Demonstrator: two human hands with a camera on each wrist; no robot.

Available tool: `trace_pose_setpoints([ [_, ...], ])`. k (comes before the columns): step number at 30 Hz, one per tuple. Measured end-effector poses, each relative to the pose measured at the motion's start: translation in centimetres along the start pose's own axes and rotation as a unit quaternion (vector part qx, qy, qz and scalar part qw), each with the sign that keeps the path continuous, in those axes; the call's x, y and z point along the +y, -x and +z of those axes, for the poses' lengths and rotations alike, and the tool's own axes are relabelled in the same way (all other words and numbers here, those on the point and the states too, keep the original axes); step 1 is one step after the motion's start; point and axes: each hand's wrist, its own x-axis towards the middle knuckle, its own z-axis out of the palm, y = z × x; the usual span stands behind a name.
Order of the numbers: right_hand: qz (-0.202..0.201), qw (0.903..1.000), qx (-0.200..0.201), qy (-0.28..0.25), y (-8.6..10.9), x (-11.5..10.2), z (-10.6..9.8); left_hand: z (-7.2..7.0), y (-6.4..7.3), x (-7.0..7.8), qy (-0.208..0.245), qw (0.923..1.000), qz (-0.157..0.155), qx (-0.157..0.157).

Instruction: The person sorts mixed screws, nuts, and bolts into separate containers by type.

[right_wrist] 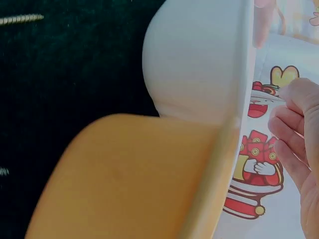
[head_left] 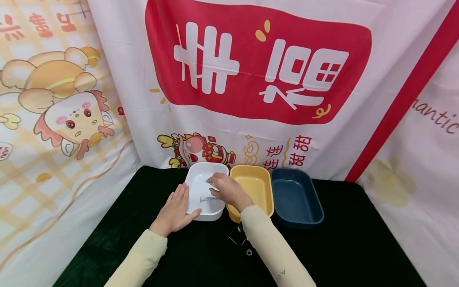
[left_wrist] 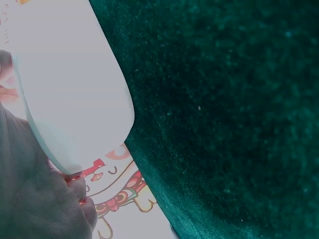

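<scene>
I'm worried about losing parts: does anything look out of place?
A threaded metal screw and a ring-like silver piece lie loose on the dark green velvety cloth, outside the yellow rectangular plastic tray; possibly unsorted, but easily lost.

Facing you hangs a white cloth [head_left: 123, 44] with a broad red panel [head_left: 251, 63] that carries big white characters [head_left: 226, 65]. Below that panel you have a dragon print [head_left: 193, 147] and smaller red characters [head_left: 300, 149]. On your left drapes a yellow-checked cloth [head_left: 21, 199] with a cartoon creature [head_left: 80, 117] — its face upside down. To your right, past a slanting red stripe [head_left: 405, 91], you can read "mantic" lettering [head_left: 435, 115] — with a pale flower print [head_left: 391, 181] lower down. Dark green, napped fabric [head_left: 358, 243] covers your table.
</scene>
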Motion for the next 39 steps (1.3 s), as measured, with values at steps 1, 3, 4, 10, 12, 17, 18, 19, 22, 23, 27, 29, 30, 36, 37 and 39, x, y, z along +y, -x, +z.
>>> trace_pose_setpoints([
  [1,0.005,1.0,-0.001,-0.001,0.1,0.1,-0.2,0.0,0.0,0.0,-0.001,1.0,0.0,-0.001],
  [3,0.015,0.9999,-0.004,-0.007,0.2,0.3,-0.7,0.0,-0.1,0.0,-0.003,1.0,-0.001,-0.002],
  [4,0.022,0.9997,-0.007,-0.01,0.3,0.4,-1.1,0.1,-0.1,0.0,-0.003,1.0,-0.001,-0.002],
  [10,0.054,0.9972,-0.043,-0.03,1.2,1.3,-3.4,0.1,-0.2,0.0,-0.004,1.0,-0.005,-0.004],
  [12,0.062,0.9958,-0.059,-0.031,1.5,1.5,-4.2,0.1,-0.2,0.0,-0.005,1.0,-0.005,-0.005],
  [17,0.067,0.9925,-0.097,-0.03,2.7,2.1,-6.3,0.2,-0.3,-0.1,-0.004,0.9999,-0.008,-0.011],
  [18,0.067,0.992,-0.103,-0.031,3.0,2.1,-6.7,0.2,-0.3,-0.1,-0.001,0.9999,-0.007,-0.011],
  [19,0.066,0.9916,-0.107,-0.029,3.3,2.2,-7.0,0.3,-0.3,-0.1,0.0,0.9999,-0.009,-0.012],
  [22,0.064,0.9908,-0.115,-0.031,4.3,2.5,-8.1,0.5,-0.3,-0.2,0.006,0.9999,-0.007,-0.01],
  [23,0.064,0.9908,-0.116,-0.03,4.7,2.5,-8.5,0.6,-0.3,-0.3,0.008,0.9999,-0.006,-0.009],
  [27,0.068,0.9908,-0.116,-0.014,6.3,2.7,-9.5,0.7,-0.3,-0.4,0.009,0.9999,-0.009,-0.007],
  [29,0.077,0.9898,-0.119,0.0,7.3,2.7,-9.7,0.7,-0.3,-0.3,0.008,0.9999,-0.009,-0.008],
  [30,0.085,0.9888,-0.123,0.007,7.8,2.8,-9.8,0.7,-0.3,-0.3,0.006,0.9999,-0.01,-0.008],
  [36,0.113,0.984,-0.135,0.03,10.8,2.9,-9.5,0.4,-0.1,-0.1,-0.001,0.9999,-0.012,-0.006],
  [37,0.114,0.9842,-0.133,0.029,11.2,3.0,-9.4,0.4,-0.1,0.0,-0.001,0.9999,-0.013,-0.005],
  [39,0.116,0.9846,-0.129,0.024,12.0,3.1,-9.3,0.3,-0.1,0.1,-0.002,0.9999,-0.013,-0.004],
])
